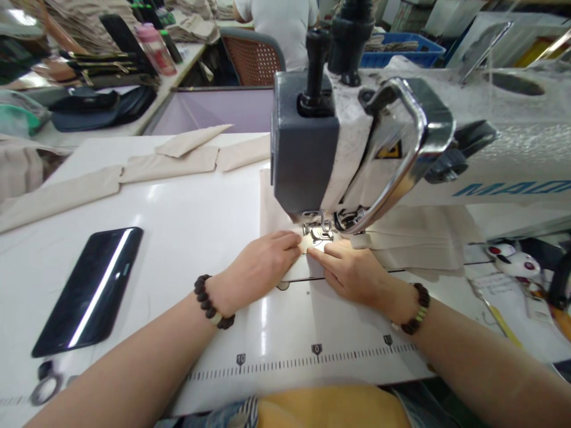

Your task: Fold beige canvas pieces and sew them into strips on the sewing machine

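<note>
A beige fabric piece (273, 208) lies on the white machine table, partly under the presser foot (322, 235) of the sewing machine (307, 137). My left hand (267, 261) is closed at the fabric's near edge, its fingertips pinching the cloth just left of the foot. From the other side, my right hand (357, 270) reaches in with its index finger pointed at the same edge. Its thumb is tucked below, and its fingers close on the cloth. The two sets of fingertips almost meet in front of the foot. The machine's head hides the far part of the fabric.
Beige strips (173, 163) trail across the table's back left. A black phone (89, 291) and a small ring-shaped object (46, 389) lie left. Layered beige pieces (414, 238) sit right, near a tweezer-like tool (499, 315). A person (285, 30) sits beyond.
</note>
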